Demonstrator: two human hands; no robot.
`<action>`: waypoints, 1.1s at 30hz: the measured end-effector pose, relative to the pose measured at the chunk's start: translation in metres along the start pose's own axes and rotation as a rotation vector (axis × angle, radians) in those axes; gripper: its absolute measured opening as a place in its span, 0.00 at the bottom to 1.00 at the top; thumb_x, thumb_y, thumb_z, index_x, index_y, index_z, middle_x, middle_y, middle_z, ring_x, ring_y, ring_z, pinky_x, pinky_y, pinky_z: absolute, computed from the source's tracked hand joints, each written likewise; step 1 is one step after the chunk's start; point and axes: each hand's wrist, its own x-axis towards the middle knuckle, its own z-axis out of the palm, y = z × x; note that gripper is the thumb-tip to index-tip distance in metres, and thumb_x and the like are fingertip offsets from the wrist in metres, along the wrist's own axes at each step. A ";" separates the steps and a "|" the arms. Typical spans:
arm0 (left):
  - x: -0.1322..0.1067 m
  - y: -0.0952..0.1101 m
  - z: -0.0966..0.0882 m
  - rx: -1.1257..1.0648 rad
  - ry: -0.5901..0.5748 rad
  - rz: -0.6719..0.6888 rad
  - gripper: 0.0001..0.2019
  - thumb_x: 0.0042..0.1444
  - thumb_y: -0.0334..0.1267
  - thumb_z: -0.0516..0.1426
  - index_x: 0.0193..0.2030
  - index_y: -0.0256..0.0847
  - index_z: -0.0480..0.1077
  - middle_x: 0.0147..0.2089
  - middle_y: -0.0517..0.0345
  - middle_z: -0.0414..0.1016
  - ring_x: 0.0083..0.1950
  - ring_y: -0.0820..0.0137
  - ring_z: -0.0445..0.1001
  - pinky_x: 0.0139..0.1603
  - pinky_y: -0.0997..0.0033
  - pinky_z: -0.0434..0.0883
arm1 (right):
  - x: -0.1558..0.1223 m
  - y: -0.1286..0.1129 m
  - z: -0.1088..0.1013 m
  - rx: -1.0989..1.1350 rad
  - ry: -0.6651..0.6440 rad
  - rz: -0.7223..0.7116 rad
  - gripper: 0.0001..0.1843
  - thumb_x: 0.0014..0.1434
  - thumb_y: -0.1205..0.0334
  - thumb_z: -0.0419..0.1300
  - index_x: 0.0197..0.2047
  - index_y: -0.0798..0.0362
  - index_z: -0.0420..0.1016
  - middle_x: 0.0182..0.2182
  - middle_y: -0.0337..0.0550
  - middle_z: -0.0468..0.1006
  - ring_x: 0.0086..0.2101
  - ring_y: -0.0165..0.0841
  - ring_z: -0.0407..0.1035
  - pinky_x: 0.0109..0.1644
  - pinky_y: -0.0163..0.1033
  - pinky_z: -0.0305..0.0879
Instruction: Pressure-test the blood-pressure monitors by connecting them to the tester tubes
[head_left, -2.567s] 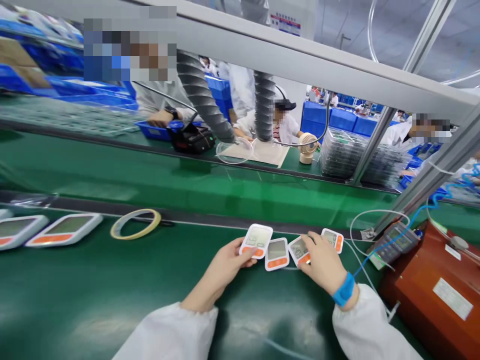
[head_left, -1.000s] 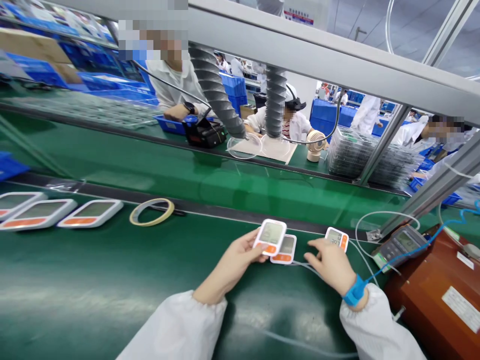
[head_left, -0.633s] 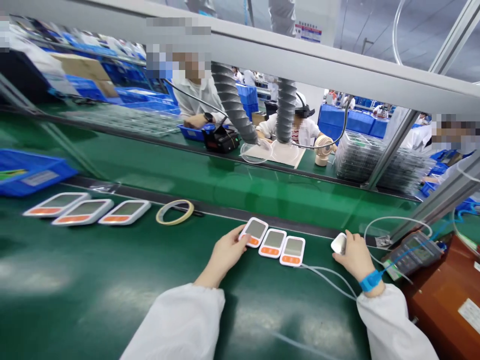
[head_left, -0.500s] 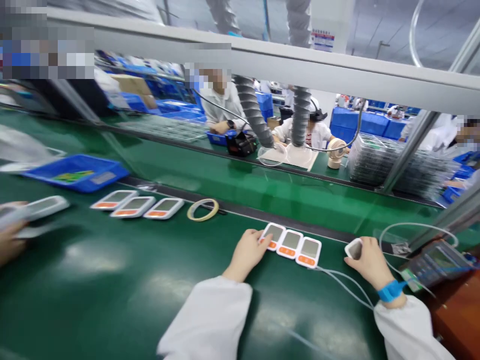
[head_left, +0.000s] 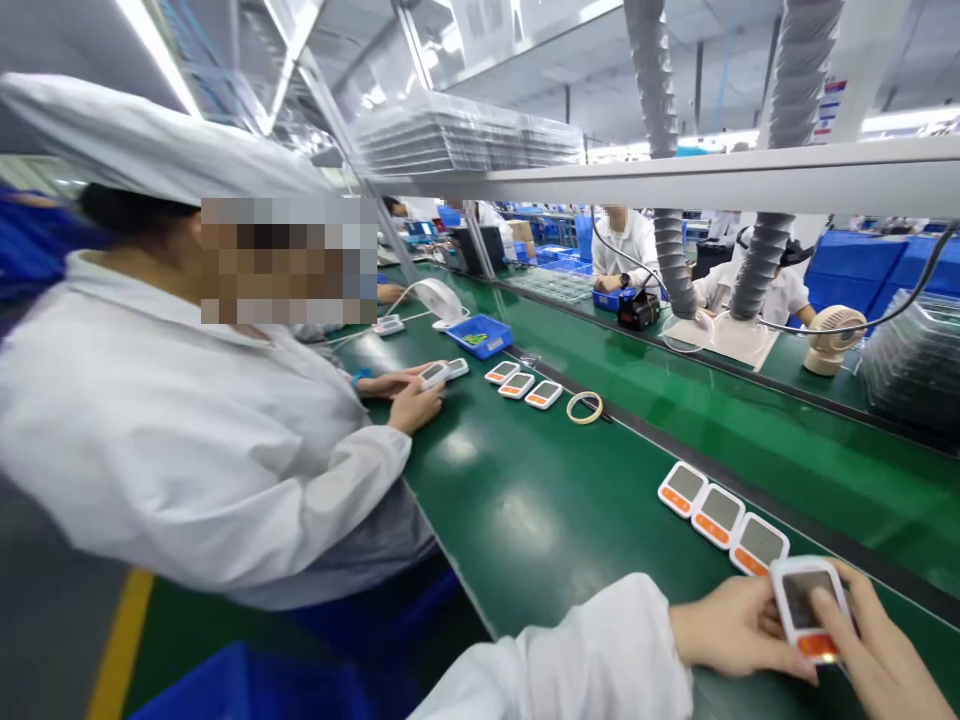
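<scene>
At the lower right, a small white device (head_left: pixel 799 592) with a grey screen and an orange button strip is held up between my two hands. My right hand (head_left: pixel 889 640) grips its right side, the thumb lying across the screen. My left hand (head_left: pixel 731 628) is closed at its left edge, with some fingertips hidden behind it. A small light glows at the device's lower edge. Just beyond my hands, a row of three similar devices lies on the green table: a left one (head_left: pixel 683 488), a middle one (head_left: pixel 718 515) and a right one (head_left: pixel 759 544).
A co-worker (head_left: pixel 247 420) at the left holds a similar device (head_left: pixel 435 374). Three more devices (head_left: pixel 515 384), a tape roll (head_left: pixel 584 407) and a blue tray (head_left: pixel 480 336) lie along the green table (head_left: pixel 517 520). Ducts (head_left: pixel 761 265) hang beyond the frame bar.
My view has swung left, showing the co-worker. My left hand has come off the row of devices. The device in my right hand is now between both hands, its screen facing me.
</scene>
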 end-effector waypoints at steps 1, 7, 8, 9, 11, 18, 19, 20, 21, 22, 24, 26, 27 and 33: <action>0.001 0.001 -0.004 -0.047 -0.015 -0.014 0.41 0.35 0.57 0.72 0.55 0.38 0.71 0.40 0.49 0.76 0.44 0.55 0.79 0.57 0.41 0.70 | 0.003 0.005 -0.004 0.033 0.002 -0.028 0.27 0.56 0.36 0.55 0.50 0.46 0.72 0.42 0.50 0.82 0.42 0.47 0.78 0.42 0.42 0.75; 0.008 0.002 -0.026 -0.157 0.123 0.029 0.35 0.40 0.53 0.72 0.53 0.39 0.71 0.38 0.52 0.76 0.43 0.57 0.79 0.57 0.39 0.69 | 0.017 0.026 -0.020 -0.034 -0.100 -0.111 0.25 0.54 0.38 0.60 0.44 0.48 0.81 0.45 0.48 0.82 0.47 0.49 0.76 0.48 0.42 0.75; 0.008 0.003 -0.027 -0.129 0.127 0.028 0.34 0.38 0.53 0.73 0.50 0.38 0.73 0.39 0.52 0.76 0.46 0.57 0.78 0.60 0.39 0.67 | 0.016 0.026 -0.019 -0.070 -0.092 -0.107 0.24 0.54 0.38 0.60 0.43 0.47 0.81 0.46 0.47 0.82 0.47 0.48 0.75 0.48 0.40 0.75; 0.007 0.004 -0.027 -0.102 0.103 0.013 0.34 0.36 0.53 0.74 0.48 0.37 0.74 0.40 0.52 0.75 0.48 0.56 0.77 0.62 0.39 0.64 | 0.015 0.025 -0.018 -0.097 -0.088 -0.106 0.24 0.54 0.38 0.60 0.43 0.47 0.81 0.46 0.46 0.81 0.47 0.47 0.75 0.47 0.39 0.75; 0.005 0.009 -0.028 -0.070 0.023 -0.031 0.34 0.33 0.53 0.74 0.46 0.36 0.75 0.40 0.52 0.76 0.50 0.55 0.76 0.65 0.38 0.62 | 0.013 0.021 -0.017 -0.110 -0.121 -0.125 0.23 0.56 0.37 0.59 0.42 0.46 0.81 0.47 0.45 0.81 0.46 0.46 0.75 0.47 0.38 0.74; 0.000 0.022 -0.032 -0.097 -0.046 -0.080 0.37 0.30 0.50 0.75 0.48 0.36 0.76 0.41 0.51 0.77 0.50 0.53 0.77 0.63 0.37 0.65 | 0.004 -0.001 -0.024 -0.083 -0.330 -0.160 0.13 0.60 0.48 0.58 0.41 0.44 0.80 0.42 0.44 0.81 0.39 0.42 0.75 0.45 0.38 0.72; 0.000 0.022 -0.032 -0.091 -0.063 -0.077 0.36 0.30 0.48 0.76 0.48 0.36 0.76 0.41 0.51 0.78 0.49 0.53 0.77 0.61 0.38 0.66 | 0.002 -0.002 -0.024 -0.126 -0.321 -0.160 0.12 0.60 0.49 0.58 0.39 0.44 0.80 0.41 0.44 0.81 0.37 0.41 0.74 0.44 0.38 0.72; 0.000 0.023 -0.032 -0.082 -0.080 -0.080 0.35 0.32 0.47 0.75 0.48 0.36 0.76 0.41 0.51 0.78 0.49 0.54 0.78 0.60 0.40 0.68 | 0.001 -0.002 -0.023 -0.185 -0.298 -0.159 0.12 0.60 0.50 0.57 0.37 0.45 0.80 0.39 0.45 0.81 0.36 0.41 0.74 0.42 0.39 0.71; 0.000 0.024 -0.033 -0.069 -0.086 -0.085 0.34 0.33 0.47 0.75 0.49 0.36 0.76 0.41 0.51 0.78 0.48 0.55 0.78 0.58 0.43 0.70 | 0.000 -0.002 -0.021 -0.255 -0.271 -0.155 0.12 0.59 0.51 0.57 0.34 0.45 0.80 0.36 0.45 0.81 0.34 0.41 0.74 0.41 0.39 0.71; 0.001 0.026 -0.034 -0.056 -0.078 -0.089 0.34 0.34 0.47 0.75 0.50 0.36 0.75 0.41 0.52 0.78 0.47 0.57 0.78 0.56 0.46 0.72 | -0.001 0.000 -0.020 -0.331 -0.256 -0.150 0.13 0.59 0.52 0.56 0.32 0.46 0.80 0.34 0.46 0.81 0.33 0.42 0.74 0.40 0.40 0.71; 0.000 0.034 -0.038 -0.034 -0.016 -0.073 0.34 0.37 0.47 0.74 0.51 0.37 0.75 0.41 0.51 0.79 0.43 0.61 0.78 0.51 0.55 0.74 | -0.001 0.004 -0.017 -0.466 -0.245 -0.151 0.14 0.59 0.55 0.54 0.31 0.46 0.80 0.33 0.47 0.81 0.33 0.43 0.75 0.42 0.42 0.70; -0.001 0.048 -0.046 -0.004 0.097 0.000 0.32 0.39 0.47 0.73 0.51 0.36 0.75 0.42 0.50 0.79 0.42 0.63 0.78 0.47 0.62 0.74 | 0.002 0.007 -0.015 -0.571 -0.206 -0.175 0.15 0.59 0.56 0.54 0.36 0.48 0.82 0.39 0.49 0.81 0.40 0.45 0.75 0.49 0.46 0.69; -0.002 0.056 -0.052 0.019 0.168 0.053 0.31 0.40 0.46 0.73 0.51 0.35 0.75 0.43 0.49 0.79 0.43 0.63 0.77 0.47 0.65 0.74 | 0.004 0.008 -0.014 -0.614 -0.160 -0.192 0.16 0.59 0.56 0.54 0.41 0.49 0.82 0.44 0.50 0.80 0.46 0.47 0.73 0.54 0.48 0.67; -0.016 0.090 -0.114 0.282 0.752 0.270 0.31 0.45 0.44 0.68 0.55 0.35 0.71 0.48 0.49 0.79 0.44 0.63 0.77 0.45 0.68 0.75 | 0.016 0.006 -0.006 -0.700 -0.067 -0.193 0.28 0.61 0.57 0.59 0.63 0.57 0.69 0.55 0.54 0.73 0.55 0.47 0.66 0.61 0.48 0.61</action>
